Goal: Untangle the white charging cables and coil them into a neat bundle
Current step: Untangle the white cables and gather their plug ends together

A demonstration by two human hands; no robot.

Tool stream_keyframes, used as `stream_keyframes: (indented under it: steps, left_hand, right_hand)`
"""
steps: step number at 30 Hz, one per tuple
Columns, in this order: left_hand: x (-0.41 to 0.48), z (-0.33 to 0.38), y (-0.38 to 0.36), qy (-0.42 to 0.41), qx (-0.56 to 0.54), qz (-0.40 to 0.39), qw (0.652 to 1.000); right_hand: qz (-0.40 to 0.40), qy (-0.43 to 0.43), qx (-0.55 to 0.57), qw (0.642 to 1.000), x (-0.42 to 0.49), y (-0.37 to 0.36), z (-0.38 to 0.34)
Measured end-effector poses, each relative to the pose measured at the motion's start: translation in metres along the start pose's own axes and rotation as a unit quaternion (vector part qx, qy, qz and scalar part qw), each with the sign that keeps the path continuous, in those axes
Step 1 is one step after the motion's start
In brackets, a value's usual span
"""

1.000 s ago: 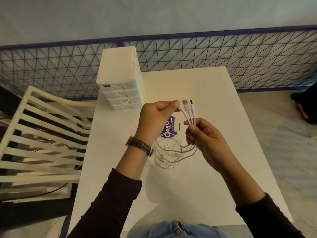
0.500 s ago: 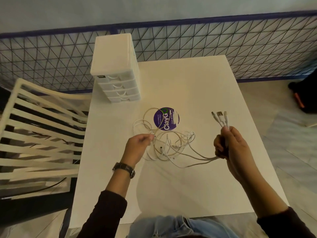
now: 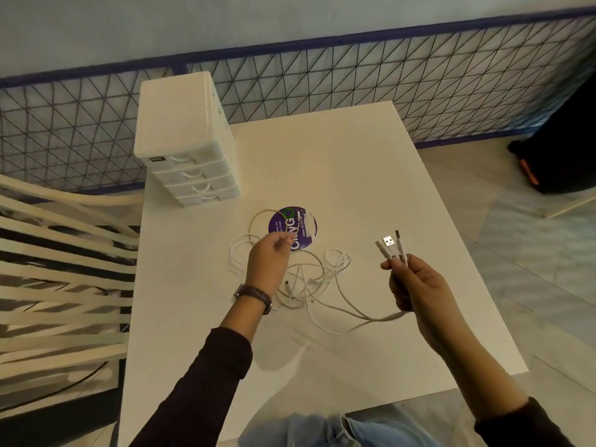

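Several white charging cables (image 3: 317, 280) lie in a loose tangle on the white table (image 3: 354, 175). My right hand (image 3: 416, 285) is raised to the right of the tangle, closed around the cables just below their plug ends (image 3: 391, 247), which stick up above my fingers. From that fist the strands trail down and left into the pile. My left hand (image 3: 267, 262) hovers over the left side of the tangle, thumb and fingers pinched on a thin strand that loops up toward the purple sticker.
A white four-drawer organiser (image 3: 187, 140) stands at the table's back left. A round purple sticker (image 3: 293, 227) lies behind the tangle. A white slatted chair (image 3: 64, 269) is on the left, a wire mesh fence (image 3: 387, 85) behind, a black bag (image 3: 564, 156) on the floor at the right.
The coil has dropped out onto the table as a loose tangle. My right hand moved right with the plug ends, and my left hand let go of the plugs and took hold of a strand at the pile's left.
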State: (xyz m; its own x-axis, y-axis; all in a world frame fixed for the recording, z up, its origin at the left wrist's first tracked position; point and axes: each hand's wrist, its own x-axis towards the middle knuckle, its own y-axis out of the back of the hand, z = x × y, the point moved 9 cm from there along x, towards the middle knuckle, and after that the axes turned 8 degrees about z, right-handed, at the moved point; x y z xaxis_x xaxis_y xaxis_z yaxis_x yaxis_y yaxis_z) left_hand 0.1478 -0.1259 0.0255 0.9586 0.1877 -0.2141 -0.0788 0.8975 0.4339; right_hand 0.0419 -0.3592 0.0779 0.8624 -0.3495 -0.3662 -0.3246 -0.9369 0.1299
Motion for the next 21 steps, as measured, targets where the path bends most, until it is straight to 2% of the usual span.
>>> stream_keyframes:
  steps: [2, 4, 6, 8, 11, 15, 18, 19, 21]
  left_hand:
    - [0.014, 0.013, -0.021, -0.023, 0.043, -0.03, 0.998]
    - [0.021, 0.012, -0.051, -0.018, 0.114, -0.118, 0.986]
    - [0.016, -0.003, -0.084, 0.01, 0.229, -0.248, 0.941]
    - [0.005, -0.025, -0.1, 0.049, 0.31, -0.321, 0.894]
    - [-0.011, -0.054, -0.107, 0.113, 0.345, -0.367, 0.857]
    - [-0.024, -0.072, -0.11, 0.081, 0.424, -0.402, 0.807]
    - [-0.038, -0.084, -0.113, 0.083, 0.422, -0.407, 0.806]
    - [-0.039, -0.088, -0.113, 0.091, 0.399, -0.393, 0.823]
    - [-0.036, -0.09, -0.107, 0.116, 0.317, -0.335, 0.88]
  right_hand:
    - [0.003, -0.004, -0.002, 1.0, -0.002, 0.001, 0.003]
    - [-0.003, -0.012, 0.025, 1.0, -0.005, 0.0, 0.006]
    - [-0.01, -0.019, 0.056, 0.998, -0.008, 0.0, 0.007]
    - [-0.01, -0.025, 0.066, 0.997, -0.01, 0.001, 0.009]
    - [-0.001, -0.037, 0.076, 0.996, -0.011, 0.002, 0.014]
    - [0.013, -0.031, 0.09, 0.995, -0.012, 0.005, 0.015]
    - [0.014, -0.03, 0.098, 0.995, -0.012, 0.003, 0.016]
    - [0.013, -0.032, 0.102, 0.994, -0.011, 0.001, 0.016]
    - [0.006, -0.036, 0.108, 0.993, -0.011, -0.003, 0.015]
